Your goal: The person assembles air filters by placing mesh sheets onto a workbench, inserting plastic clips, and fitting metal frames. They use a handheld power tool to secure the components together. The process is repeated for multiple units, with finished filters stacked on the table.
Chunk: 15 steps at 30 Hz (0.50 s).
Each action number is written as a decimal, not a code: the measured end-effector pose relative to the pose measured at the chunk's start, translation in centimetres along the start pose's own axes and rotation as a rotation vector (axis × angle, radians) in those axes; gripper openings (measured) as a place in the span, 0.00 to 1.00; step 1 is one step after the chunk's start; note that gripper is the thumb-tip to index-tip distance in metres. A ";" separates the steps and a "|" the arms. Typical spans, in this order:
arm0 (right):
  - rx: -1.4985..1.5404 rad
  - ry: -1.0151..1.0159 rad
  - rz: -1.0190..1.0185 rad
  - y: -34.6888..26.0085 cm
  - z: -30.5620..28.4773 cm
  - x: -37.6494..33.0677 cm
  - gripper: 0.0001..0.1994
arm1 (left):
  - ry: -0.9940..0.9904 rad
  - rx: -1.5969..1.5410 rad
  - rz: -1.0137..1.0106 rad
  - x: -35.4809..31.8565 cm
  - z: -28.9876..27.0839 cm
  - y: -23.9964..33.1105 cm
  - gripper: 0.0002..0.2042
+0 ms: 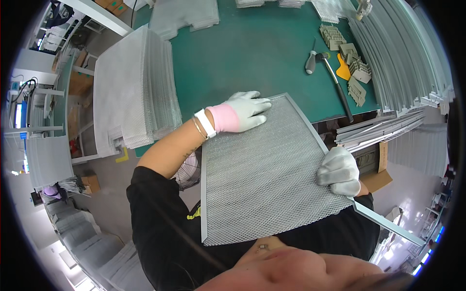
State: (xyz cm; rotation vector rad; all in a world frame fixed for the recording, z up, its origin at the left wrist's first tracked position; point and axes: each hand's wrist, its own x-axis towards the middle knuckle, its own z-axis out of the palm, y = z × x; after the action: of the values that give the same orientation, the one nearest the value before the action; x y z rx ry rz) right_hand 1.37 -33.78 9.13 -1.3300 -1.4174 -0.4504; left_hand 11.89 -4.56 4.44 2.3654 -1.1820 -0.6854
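A silvery mesh panel (262,169) rests partly on the green table and reaches back toward my body. Metal frame strips edge its left, far and right sides, while the near edge shows bare mesh. My left hand (245,111), in a white glove with a pink cuff, lies flat on the far left part of the mesh, fingers spread. At the right edge, my gloved right hand (339,172) is closed round the panel's edge and its metal frame strip (388,223). That strip sticks out past the near right corner of the mesh. The right fingertips are partly hidden.
Stacked mesh sheets (124,92) stand on the left of the green table (233,53). A hammer (337,85), a screwdriver (311,60), an orange scraper-like piece (343,68) and small metal corner plates (359,70) lie at right. Long metal strips (388,58) are piled beyond, above a cardboard box (376,179).
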 end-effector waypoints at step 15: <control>-0.018 0.138 -0.022 1.1 0.0 1.8 0.08 | -0.055 -0.088 -0.312 -1.3 -5.3 1.6 0.21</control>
State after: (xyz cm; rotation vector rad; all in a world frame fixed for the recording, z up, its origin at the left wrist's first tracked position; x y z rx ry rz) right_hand 2.70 -32.67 10.24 -1.2735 -1.3177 -0.5601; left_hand 13.34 -3.66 9.92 2.4941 -0.7903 -0.8881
